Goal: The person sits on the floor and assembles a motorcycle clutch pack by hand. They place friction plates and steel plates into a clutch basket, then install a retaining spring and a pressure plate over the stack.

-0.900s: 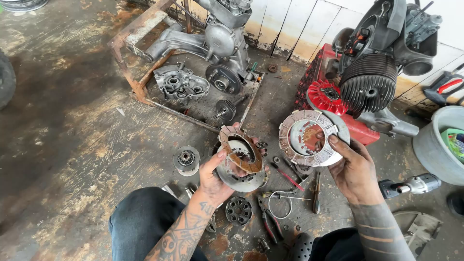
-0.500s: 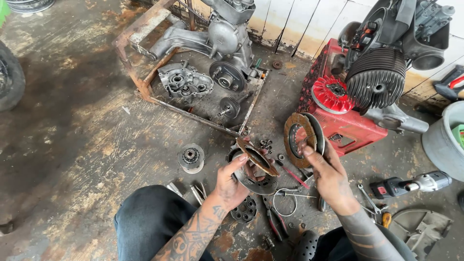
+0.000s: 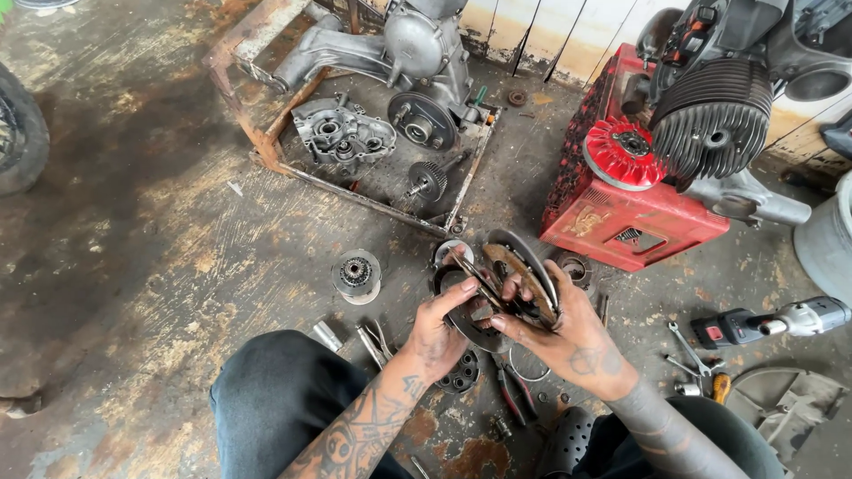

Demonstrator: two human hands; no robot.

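Observation:
My left hand (image 3: 441, 335) and my right hand (image 3: 568, 333) meet over the floor, in front of my knees. Between them I hold a set of rusty round clutch plates (image 3: 522, 277), tilted on edge. My right hand grips the stack from behind and below. The fingers of my left hand pinch one thin plate (image 3: 477, 277) at its front edge. Under the hands a dark round clutch housing (image 3: 459, 312) rests on the floor, partly hidden.
A rusty metal tray (image 3: 266, 142) with engine casing parts and gears lies ahead. A red crate (image 3: 621, 222) carries an engine with a red fan at right. A small hub (image 3: 356, 274), pliers (image 3: 510, 395), wrenches and a cordless drill (image 3: 768, 321) lie around.
My two hands have come together. The plate in my right hand has moved left and down to join the part in my left hand.

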